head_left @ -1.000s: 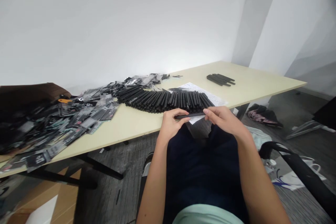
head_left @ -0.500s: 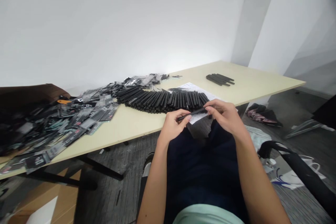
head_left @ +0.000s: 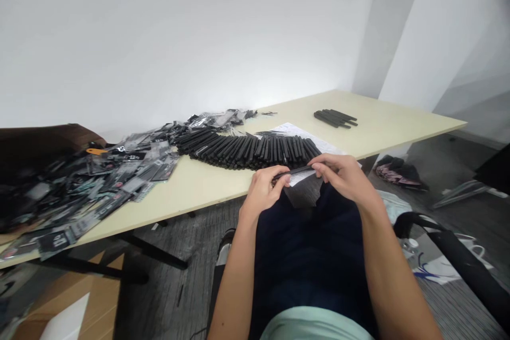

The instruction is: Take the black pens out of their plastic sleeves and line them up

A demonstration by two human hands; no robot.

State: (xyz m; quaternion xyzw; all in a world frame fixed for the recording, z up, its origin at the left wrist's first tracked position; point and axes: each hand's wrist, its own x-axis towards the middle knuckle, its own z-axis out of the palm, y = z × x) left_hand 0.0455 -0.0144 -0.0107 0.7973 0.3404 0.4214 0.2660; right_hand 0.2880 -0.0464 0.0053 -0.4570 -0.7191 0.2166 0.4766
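Note:
A thin black pen [head_left: 297, 170] is held level between both hands, just in front of the table edge and above my lap. My left hand [head_left: 265, 190] pinches its left end with closed fingers. My right hand [head_left: 342, 175] grips the right end, fingers curled over it. Just beyond the hands, a long row of several identical black pens [head_left: 247, 149] lies on the pale table [head_left: 199, 186], partly on a white printed sheet [head_left: 319, 143].
A heap of plastic pen packets [head_left: 91, 180] covers the table's left part. A small bundle of black pens [head_left: 334, 118] lies at the far right. A brown cardboard box [head_left: 43, 141] stands at the left. A black chair arm [head_left: 450, 255] is at my right; bags lie on the floor.
The pen, level a second ago, tilted up at its right end half a second ago and has stayed so since. Both hands have risen a little towards the table edge.

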